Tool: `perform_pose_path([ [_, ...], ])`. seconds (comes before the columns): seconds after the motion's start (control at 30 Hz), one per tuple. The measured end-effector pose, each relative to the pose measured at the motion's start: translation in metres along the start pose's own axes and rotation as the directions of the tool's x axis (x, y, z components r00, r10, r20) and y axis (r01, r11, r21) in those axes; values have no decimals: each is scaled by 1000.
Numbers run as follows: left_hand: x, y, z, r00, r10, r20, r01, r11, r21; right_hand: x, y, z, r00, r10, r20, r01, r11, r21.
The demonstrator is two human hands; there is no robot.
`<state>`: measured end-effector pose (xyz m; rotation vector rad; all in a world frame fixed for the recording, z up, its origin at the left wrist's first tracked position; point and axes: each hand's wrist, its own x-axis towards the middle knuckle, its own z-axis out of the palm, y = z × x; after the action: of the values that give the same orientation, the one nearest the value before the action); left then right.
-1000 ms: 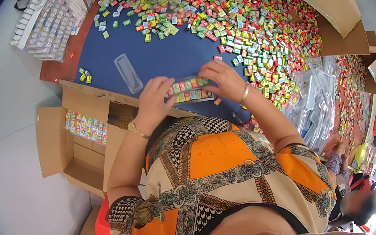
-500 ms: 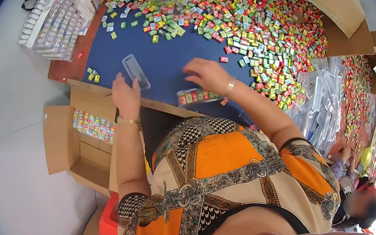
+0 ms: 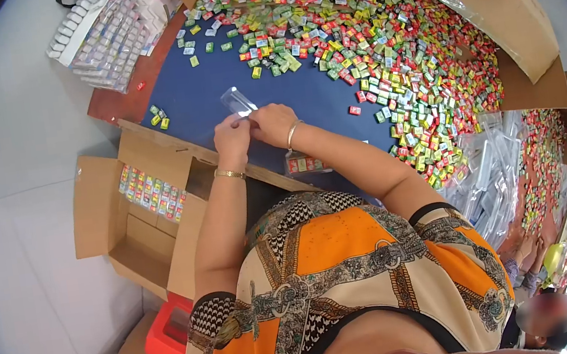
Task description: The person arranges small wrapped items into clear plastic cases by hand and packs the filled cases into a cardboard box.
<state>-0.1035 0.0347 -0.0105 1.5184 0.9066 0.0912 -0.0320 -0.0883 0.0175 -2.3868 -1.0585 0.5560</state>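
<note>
Both of my hands meet over the blue table surface at the near end of a clear plastic tray [image 3: 236,99]. My left hand [image 3: 232,138] has its fingers closed on the lower end of that tray. Right beside it, my right hand [image 3: 273,122] pinches the same end, its fingertips partly hidden. The tray points away from me, tilted a little left, and looks vacant. Beneath my right forearm lies a clear pack [image 3: 305,165] with a row of small coloured boxes, partly covered by the arm.
Many small red, green and yellow boxes [image 3: 423,85] spread over the blue table [image 3: 188,92]. Several sit apart at its left edge. Clear plastic trays [image 3: 482,171] pile up at right. An open carton [image 3: 139,233] at lower left holds filled packs [image 3: 153,193]. Another person's hands [image 3: 529,251] show far right.
My right hand has moved left to meet my left hand. The clear tray, formerly lying flat by my left hand, is now gripped between both. The view has shifted slightly.
</note>
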Motion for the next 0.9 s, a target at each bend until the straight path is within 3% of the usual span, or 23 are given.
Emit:
perform_pose_path([
  [0.07,4,-7,9,987,160,-25,-153,970,187,-3,12,-4,1000,12,2,-12,1000,-10],
  [0.1,5,-10,11,987,160,-24,-153,972,181,0,25,0,999,-32,-20,33,997,64],
  [0.2,-12,13,16,989,-24,147,70,945,-319,3,50,-2,990,-116,-78,130,969,211],
  [0.3,-15,16,18,981,-25,193,84,950,-300,-1,60,-12,988,-10,155,-77,838,541],
  [0.6,-20,23,27,971,-12,238,80,957,-278,-7,78,-15,980,-94,175,-34,788,615],
  [0.7,-21,25,31,969,-20,246,85,963,-257,-6,90,-13,960,-164,228,-78,624,778],
  [0.9,-17,22,34,973,-7,232,62,971,-230,-6,94,-16,952,-176,250,-119,538,834],
])
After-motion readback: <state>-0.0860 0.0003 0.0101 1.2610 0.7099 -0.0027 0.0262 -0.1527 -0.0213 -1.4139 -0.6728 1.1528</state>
